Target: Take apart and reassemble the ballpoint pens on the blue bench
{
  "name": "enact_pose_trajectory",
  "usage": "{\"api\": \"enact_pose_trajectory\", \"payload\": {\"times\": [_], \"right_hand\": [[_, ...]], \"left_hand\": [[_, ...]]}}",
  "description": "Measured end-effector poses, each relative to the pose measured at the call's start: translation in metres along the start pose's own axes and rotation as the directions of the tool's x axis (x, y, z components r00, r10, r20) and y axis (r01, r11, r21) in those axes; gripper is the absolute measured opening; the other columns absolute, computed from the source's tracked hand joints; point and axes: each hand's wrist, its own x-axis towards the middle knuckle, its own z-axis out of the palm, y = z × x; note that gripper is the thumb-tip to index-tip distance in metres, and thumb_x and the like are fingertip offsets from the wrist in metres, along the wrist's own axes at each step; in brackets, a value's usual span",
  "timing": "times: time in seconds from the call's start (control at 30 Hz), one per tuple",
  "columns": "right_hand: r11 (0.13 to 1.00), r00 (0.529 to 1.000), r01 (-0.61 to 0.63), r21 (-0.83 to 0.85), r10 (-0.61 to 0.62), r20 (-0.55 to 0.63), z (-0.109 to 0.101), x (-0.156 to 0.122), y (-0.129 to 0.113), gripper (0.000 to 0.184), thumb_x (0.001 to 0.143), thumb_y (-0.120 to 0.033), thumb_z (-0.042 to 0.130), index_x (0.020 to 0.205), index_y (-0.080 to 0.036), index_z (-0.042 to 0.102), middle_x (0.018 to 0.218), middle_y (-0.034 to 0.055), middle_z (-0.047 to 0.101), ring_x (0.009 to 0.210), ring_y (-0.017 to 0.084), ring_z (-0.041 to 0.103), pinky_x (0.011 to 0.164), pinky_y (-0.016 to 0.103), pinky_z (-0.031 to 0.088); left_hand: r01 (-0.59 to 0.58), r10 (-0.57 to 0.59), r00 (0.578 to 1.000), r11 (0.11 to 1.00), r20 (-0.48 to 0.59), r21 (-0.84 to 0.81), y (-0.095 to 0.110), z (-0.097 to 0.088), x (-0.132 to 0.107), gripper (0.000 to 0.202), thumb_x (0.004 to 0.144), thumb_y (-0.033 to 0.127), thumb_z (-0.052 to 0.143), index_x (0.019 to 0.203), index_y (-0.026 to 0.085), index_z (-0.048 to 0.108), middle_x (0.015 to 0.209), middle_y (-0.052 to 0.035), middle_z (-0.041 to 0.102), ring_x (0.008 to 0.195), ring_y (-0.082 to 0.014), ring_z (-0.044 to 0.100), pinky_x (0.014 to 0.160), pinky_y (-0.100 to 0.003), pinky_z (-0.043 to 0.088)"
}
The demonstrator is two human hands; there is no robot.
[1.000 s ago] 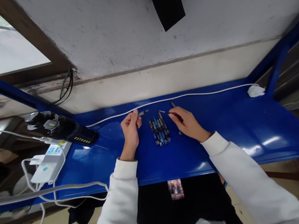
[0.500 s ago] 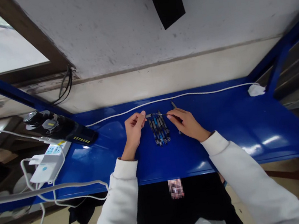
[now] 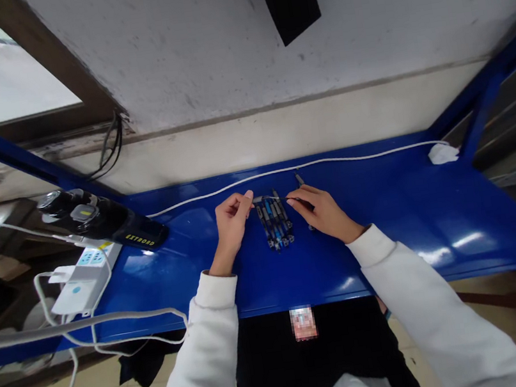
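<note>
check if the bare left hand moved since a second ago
Yes, the bare left hand has moved right, toward the row of slim grey and blue pens.

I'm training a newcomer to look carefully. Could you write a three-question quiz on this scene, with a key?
1. True or false: the bunch of pens lies between the left hand and the right hand.
2. Which runs along the wall side of the table, beyond the pens?
A. a red ribbon
B. a white cable
C. a yellow hose
3. Fill in: the tabletop is coloured ____.

Key: 1 true; 2 B; 3 blue.
</note>
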Motion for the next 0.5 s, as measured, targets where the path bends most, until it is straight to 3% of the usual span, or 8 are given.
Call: {"api": "enact_pose_trajectory", "payload": {"times": [0.5], "right_hand": [[1.000,1.000,0.002,-0.016,-0.002,0.012,-0.0002,-0.0003,0.0000,0.019,0.117,-0.036,0.061,0.123,-0.026,0.076,0.103,0.0062,0.074,0.087,0.024,0.073,0.081,0.038,0.055]], "left_hand": [[-0.087,0.095,0.994,0.988,-0.061,0.129,0.0029,0.0021,-0.0014,0.052,0.098,0.063,0.082,0.072,0.021,0.065,0.061,0.0038,0.047,0.057,-0.0125,0.038,0.057,-0.032,0.028]]}}
